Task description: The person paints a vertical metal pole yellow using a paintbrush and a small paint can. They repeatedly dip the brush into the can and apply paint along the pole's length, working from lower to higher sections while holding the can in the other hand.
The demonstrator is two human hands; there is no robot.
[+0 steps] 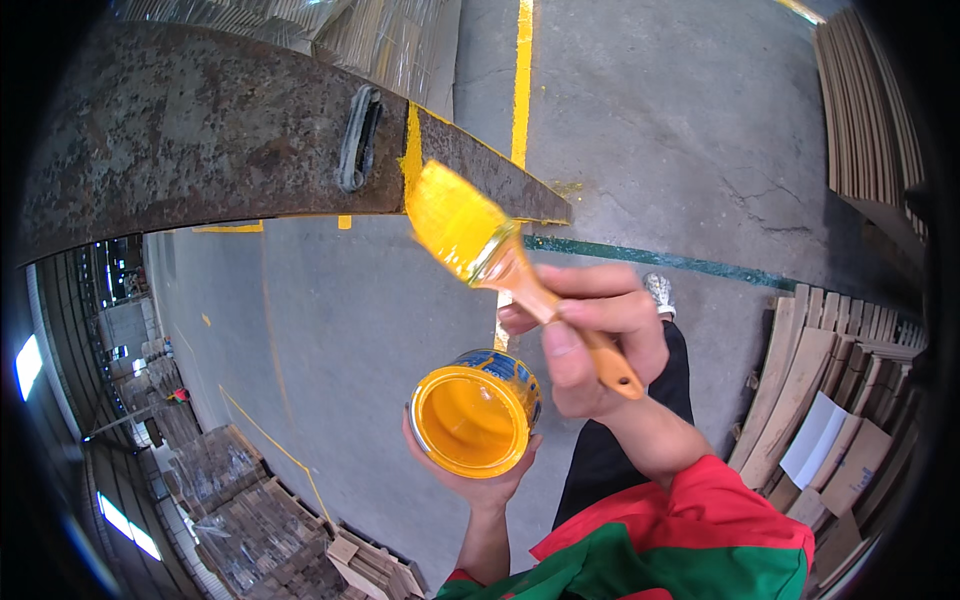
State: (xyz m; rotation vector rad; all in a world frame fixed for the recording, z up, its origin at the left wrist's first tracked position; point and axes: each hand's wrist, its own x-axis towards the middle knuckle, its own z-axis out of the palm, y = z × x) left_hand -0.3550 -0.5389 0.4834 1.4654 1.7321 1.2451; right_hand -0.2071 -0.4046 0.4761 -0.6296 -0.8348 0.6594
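Note:
My right hand (600, 340) grips a paintbrush (520, 275) by its wooden handle. Yellow paint coats the bristles, which point up and to the left. Their tip lies over or against a rusty steel beam (230, 130), by a yellow painted band (411, 150); contact I cannot tell. Below the brush, my left hand (480, 485) is wrapped round an open paint can (530, 385), blue on the outside and tilted toward me. Inside it is yellow paint (470, 420). A slot with a pale metal rim (358, 138) is set in the beam, left of the band.
Stacked flat boards (870, 110) stand at the far right, with more wooden planks (790, 390) at the near right. Plastic-wrapped sheets (385, 45) lie behind the beam. Pallet stacks (240, 490) fill the lower left. Yellow (522, 80) and green (660, 258) lines cross the concrete floor.

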